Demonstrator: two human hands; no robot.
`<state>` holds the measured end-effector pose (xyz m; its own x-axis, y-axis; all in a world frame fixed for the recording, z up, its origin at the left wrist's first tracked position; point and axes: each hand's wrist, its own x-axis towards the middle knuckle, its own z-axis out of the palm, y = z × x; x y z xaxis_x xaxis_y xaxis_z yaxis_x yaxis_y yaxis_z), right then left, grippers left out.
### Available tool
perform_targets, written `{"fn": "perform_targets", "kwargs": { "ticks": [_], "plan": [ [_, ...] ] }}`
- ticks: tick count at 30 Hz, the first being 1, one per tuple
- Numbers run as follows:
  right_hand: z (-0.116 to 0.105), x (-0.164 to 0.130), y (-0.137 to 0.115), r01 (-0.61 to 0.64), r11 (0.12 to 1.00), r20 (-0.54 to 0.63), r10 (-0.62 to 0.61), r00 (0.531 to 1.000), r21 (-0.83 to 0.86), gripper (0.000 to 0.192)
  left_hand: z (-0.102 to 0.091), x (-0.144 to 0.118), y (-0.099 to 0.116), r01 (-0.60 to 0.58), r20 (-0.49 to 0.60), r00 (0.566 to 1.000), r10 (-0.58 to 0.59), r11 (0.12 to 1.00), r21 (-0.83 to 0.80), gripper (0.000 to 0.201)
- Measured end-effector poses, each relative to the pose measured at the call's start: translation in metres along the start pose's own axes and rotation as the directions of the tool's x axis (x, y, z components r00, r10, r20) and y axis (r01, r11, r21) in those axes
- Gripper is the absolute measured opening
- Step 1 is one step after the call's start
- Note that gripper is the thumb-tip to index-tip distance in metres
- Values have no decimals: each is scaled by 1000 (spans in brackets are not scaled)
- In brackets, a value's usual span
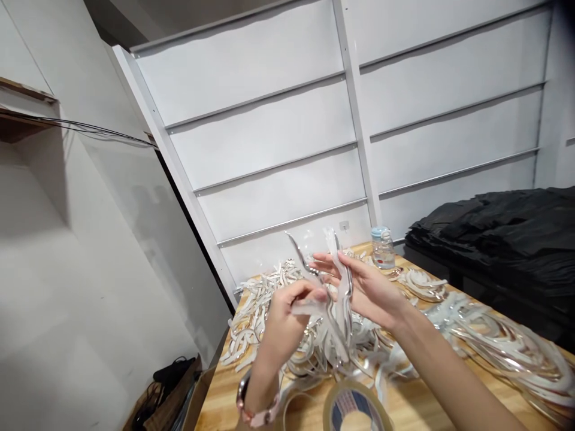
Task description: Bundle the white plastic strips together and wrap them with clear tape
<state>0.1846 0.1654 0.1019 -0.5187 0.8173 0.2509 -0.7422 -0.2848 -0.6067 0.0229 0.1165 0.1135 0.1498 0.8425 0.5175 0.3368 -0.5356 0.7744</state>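
Observation:
My left hand [287,317] and my right hand [366,287] are raised above a wooden table [404,407], both gripping a small bunch of thin white-and-silver curved strips [336,287]. The left hand pinches the bunch's lower part between thumb and fingers. The right hand holds its upper part with fingers spread along it. A watch with a pink band sits on my left wrist. Below the hands lies a large heap of similar strips [269,311].
A roll of clear tape [354,407] lies at the table's near edge. A small clear bottle with a blue cap [383,246] stands at the back. More strips [507,347] cover the right side. Black folded material [507,227] is stacked right. White shelving stands behind.

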Motion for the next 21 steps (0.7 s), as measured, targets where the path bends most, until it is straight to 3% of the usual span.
{"fn": "perform_targets", "kwargs": {
  "ticks": [5, 11, 21],
  "plan": [
    [-2, -1, 7, 26, 994, -54, -32, 998, -108, 21, 16, 4, 0, -5, 68, 998, -7, 983, 182, 20],
    [-4, -4, 1, -77, 972, 25, 84, 996, -222, 27, 14, 1, 2, -5, 87, 996, -28, 933, 360, 20],
    [-10, 1, 10, -39, 938, -10, 38, 999, -343, 38, 18, 6, -9, 42, 73, 995, -74, 929, 369, 17]
  ]
}}
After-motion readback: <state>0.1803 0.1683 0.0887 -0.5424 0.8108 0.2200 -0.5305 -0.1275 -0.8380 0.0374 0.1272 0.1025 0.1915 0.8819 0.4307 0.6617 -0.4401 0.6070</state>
